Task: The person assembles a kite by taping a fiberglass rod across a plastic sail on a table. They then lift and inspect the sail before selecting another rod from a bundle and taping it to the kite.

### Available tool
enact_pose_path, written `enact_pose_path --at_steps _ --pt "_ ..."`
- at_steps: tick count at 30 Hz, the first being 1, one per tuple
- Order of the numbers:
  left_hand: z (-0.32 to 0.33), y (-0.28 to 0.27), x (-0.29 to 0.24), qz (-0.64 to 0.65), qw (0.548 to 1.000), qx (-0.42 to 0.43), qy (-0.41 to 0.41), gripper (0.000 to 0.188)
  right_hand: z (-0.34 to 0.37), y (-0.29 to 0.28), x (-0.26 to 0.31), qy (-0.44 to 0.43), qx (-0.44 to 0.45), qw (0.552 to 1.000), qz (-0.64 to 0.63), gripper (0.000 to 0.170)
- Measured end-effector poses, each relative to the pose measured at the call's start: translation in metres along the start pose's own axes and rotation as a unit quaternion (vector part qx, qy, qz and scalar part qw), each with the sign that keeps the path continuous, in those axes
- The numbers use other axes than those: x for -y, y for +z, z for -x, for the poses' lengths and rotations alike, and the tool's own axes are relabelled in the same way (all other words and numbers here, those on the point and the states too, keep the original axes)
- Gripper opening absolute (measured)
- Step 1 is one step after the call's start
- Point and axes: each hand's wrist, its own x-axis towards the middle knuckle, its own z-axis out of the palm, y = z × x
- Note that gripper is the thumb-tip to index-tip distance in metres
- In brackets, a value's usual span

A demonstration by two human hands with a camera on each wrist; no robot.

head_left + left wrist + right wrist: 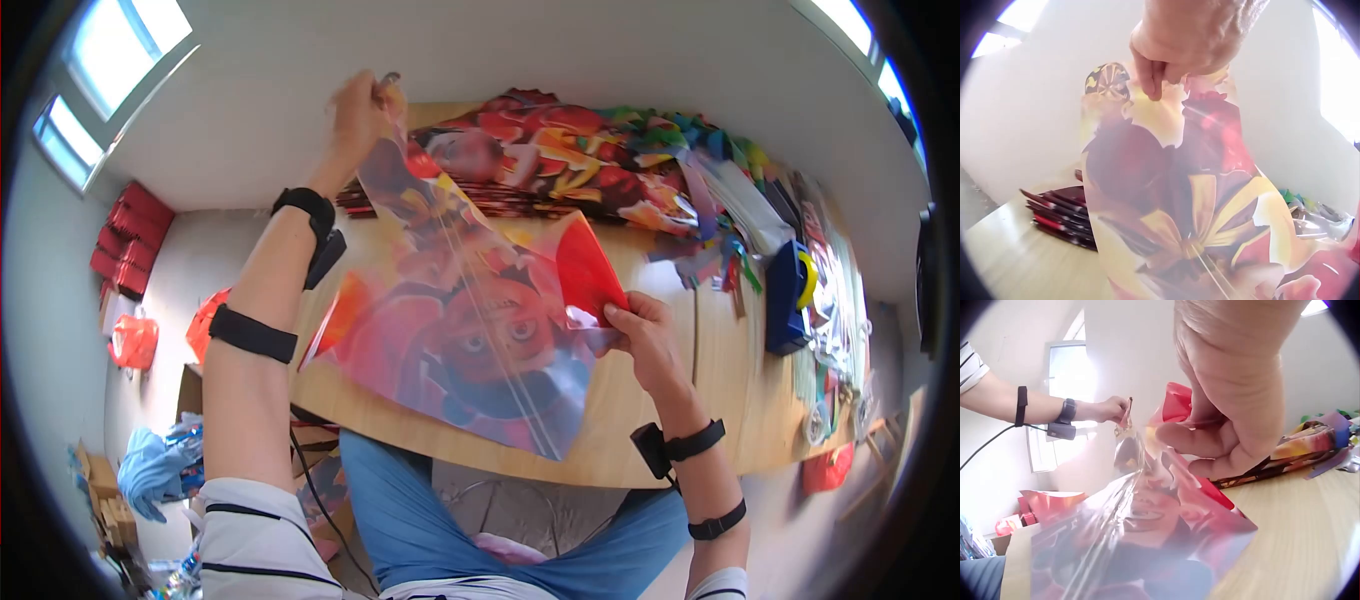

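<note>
A large printed plastic sheet [480,330] with a cartoon face, upside down in the head view, hangs slanted over the table, red at its side parts. The left hand [358,125] pinches its narrow upper end and holds it high; the left wrist view shows that hand [1194,37] with fingertips on the yellow part of the print [1191,162]. At the sheet's right side, the right hand [645,335] pinches the edge beside a red flap [590,275]. In the right wrist view the right hand [1229,394] has its thumb and fingers curled at the sheet [1141,531].
Stacked printed sheets [570,150] lie along the table's back. To the right are a blue tape dispenser [788,300], clear plastic strips [740,205] and rolls of tape [818,425]. The wooden table [735,370] ends just before the person's legs. Red bundles [130,240] stand by the left wall.
</note>
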Motion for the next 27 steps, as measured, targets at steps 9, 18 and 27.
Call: enact_pose_path --at_steps 9,18,27 --pt "-0.047 0.116 -0.167 0.29 0.952 0.102 0.019 0.024 -0.003 -0.052 -0.042 0.084 -0.14 0.982 -0.1 0.022" --pt "0.05 0.089 -0.276 0.266 0.916 0.295 0.062 0.069 0.006 -0.065 -0.067 0.147 -0.157 0.952 -0.218 0.03" --pt "0.135 -0.137 -0.427 0.879 -0.039 0.467 0.094 0.103 0.036 -0.079 -0.067 0.141 -0.14 0.903 -0.382 0.029"
